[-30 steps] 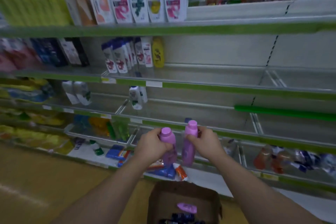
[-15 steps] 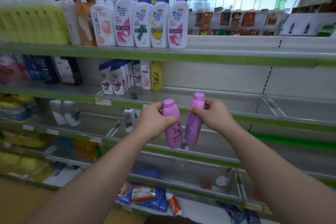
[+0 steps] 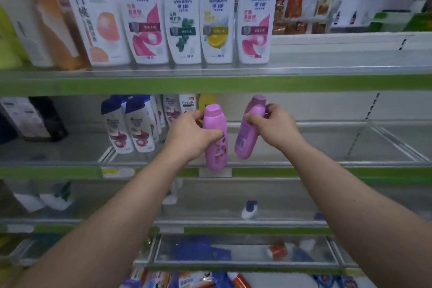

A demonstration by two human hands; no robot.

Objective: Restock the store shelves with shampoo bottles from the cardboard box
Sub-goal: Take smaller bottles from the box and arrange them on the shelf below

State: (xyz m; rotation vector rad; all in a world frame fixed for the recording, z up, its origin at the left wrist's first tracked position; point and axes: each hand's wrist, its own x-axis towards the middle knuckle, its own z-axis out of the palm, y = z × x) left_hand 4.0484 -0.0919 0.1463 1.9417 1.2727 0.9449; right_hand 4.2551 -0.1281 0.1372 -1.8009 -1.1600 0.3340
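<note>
Placement looks to be the step in hand: two purple shampoo bottles hang in the air in front of the open shelf deck (image 3: 315, 145), to the right of the Clear bottle (image 3: 187, 103). The left hand (image 3: 190, 134) wraps fingers and thumb round the upper body of the left purple bottle (image 3: 216, 147), which sits right of and below the Clear bottle, cap up and nearly upright. The right hand (image 3: 274, 125) pinches the right purple bottle (image 3: 246, 138) near its shoulder, further right of the Clear bottle. This one leans, cap tipped to the right, with its barcode label facing the camera. The two bottles are close but apart. The cardboard box is out of view.

To do it well, I would set each base flat on the deck right of the Clear bottle, one at a time. The right bottle should be turned so its printed front faces out. Both should then slide back without knocking the yellow bottle (image 3: 207, 100) just right of the Clear bottle.

Both purple bottles are smooth, glossy plastic: flattened ovals with rounded shoulders and blunt caps of the same purple, likely slippery in the grip. The deck is a pale, hard sheet, probably metal, with a green price strip (image 3: 304, 172) along its front edge.
</note>
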